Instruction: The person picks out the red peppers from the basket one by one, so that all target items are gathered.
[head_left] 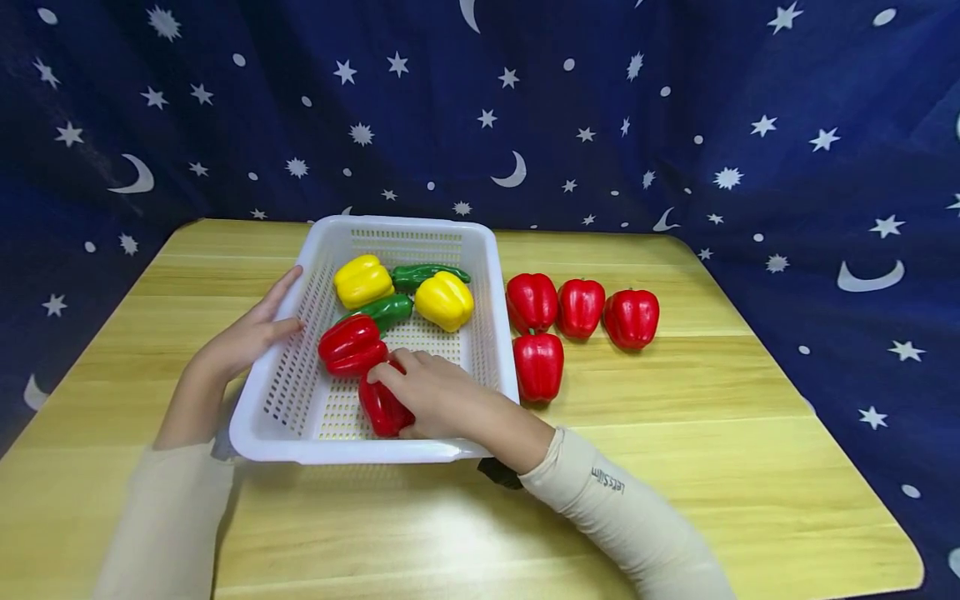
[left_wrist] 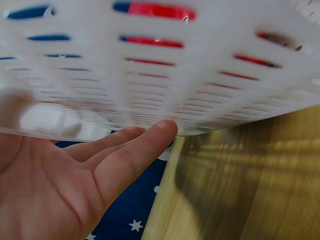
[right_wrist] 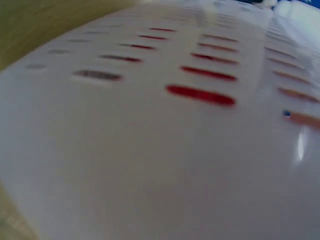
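Observation:
A white plastic basket [head_left: 273,450] with slotted walls sits on the table. My left hand [head_left: 243,337] holds its left rim, thumb over the edge; in the left wrist view, the left hand's fingers [left_wrist: 135,155] lie extended along the outer wall. Inside the basket, my right hand [head_left: 435,396] grips a red bell pepper [head_left: 382,410] near the front wall, partly covering it. Touching or close to that one is another red bell pepper [head_left: 351,346]. In the right wrist view the basket wall [right_wrist: 150,150] fills most of the picture and hides the right hand's fingers.
Also in the basket are two yellow bell peppers [head_left: 363,282] and two long green peppers [head_left: 431,276]. Several red bell peppers [head_left: 538,367] stand on the wooden table [head_left: 720,467] right of the basket. A dark blue cloth [head_left: 420,108] with stars and moons hangs behind.

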